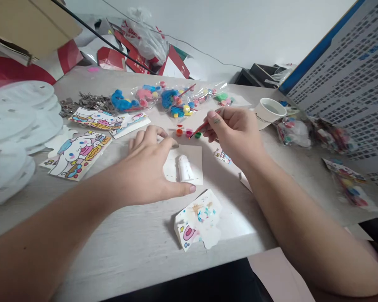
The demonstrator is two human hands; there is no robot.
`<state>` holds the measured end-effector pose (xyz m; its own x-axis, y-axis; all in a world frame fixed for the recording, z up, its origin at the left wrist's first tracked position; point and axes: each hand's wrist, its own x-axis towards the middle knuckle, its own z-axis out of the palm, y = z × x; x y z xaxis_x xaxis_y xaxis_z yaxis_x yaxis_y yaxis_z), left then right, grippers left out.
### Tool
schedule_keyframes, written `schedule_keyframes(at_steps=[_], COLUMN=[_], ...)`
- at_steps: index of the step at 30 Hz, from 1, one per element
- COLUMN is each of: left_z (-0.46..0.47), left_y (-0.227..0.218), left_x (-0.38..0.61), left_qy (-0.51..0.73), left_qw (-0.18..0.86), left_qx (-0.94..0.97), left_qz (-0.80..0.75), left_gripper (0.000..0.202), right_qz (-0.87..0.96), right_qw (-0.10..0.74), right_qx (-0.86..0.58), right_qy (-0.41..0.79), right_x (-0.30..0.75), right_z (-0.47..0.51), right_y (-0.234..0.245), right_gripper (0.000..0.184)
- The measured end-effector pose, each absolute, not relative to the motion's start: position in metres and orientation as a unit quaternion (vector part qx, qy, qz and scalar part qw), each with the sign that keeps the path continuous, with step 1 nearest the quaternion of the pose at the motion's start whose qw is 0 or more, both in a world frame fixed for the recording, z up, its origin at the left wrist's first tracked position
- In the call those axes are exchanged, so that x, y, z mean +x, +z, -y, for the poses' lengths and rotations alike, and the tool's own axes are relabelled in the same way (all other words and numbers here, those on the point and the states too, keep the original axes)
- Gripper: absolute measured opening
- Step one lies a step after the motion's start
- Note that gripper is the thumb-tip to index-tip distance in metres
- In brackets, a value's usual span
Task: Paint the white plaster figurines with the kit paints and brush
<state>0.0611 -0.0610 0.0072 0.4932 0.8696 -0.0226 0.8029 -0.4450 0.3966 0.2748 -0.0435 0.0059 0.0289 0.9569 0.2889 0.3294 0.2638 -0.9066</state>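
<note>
My right hand (231,128) pinches a thin red paintbrush (202,128), its tip close to several small paint pots (189,132) in orange, pink and green. On a white square of paper (198,157) lies a small white lighthouse-shaped figure (185,169). My left hand (154,165) is spread around the left side of this paper, thumb below the figure and fingers above it, apart from the figure. Nearer to me sits a paint-smeared piece of printed card (204,218).
Stacked white discs (15,126) and cartoon-printed cards (82,153) occupy the left. Bagged coloured pieces (176,100) and metal bits (90,102) lie at the back. A paper cup of liquid (269,112) stands beyond my right hand, near more small bags (292,131).
</note>
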Motion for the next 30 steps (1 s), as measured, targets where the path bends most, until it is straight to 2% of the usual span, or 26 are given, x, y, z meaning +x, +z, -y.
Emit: schedule_keyframes(at_steps=[7, 11, 17, 24, 30], left_z=[0.062, 0.062, 0.062, 0.069, 0.077], left_y=[-0.005, -0.005, -0.007, -0.001, 0.000], left_x=[0.069, 0.068, 0.066, 0.072, 0.077], left_qy=[0.106, 0.123, 0.115, 0.122, 0.069], left_qw=[0.177, 0.177, 0.192, 0.168, 0.170], left_qx=[0.851, 0.854, 0.855, 0.838, 0.836], left_qz=[-0.484, -0.473, -0.467, -0.504, -0.518], left_gripper=[0.062, 0.054, 0.065, 0.075, 0.072], right_qz=[0.609, 0.608, 0.624, 0.597, 0.567], right_qw=[0.480, 0.474, 0.453, 0.477, 0.492], right_qx=[-0.503, -0.491, -0.475, -0.478, -0.472], right_qy=[0.382, 0.405, 0.424, 0.433, 0.461], right_x=[0.267, 0.267, 0.270, 0.272, 0.269], right_z=[0.047, 0.048, 0.049, 0.048, 0.049], right_y=[0.001, 0.002, 0.009, 0.013, 0.016], right_gripper=[0.042, 0.040, 0.040, 0.036, 0.034])
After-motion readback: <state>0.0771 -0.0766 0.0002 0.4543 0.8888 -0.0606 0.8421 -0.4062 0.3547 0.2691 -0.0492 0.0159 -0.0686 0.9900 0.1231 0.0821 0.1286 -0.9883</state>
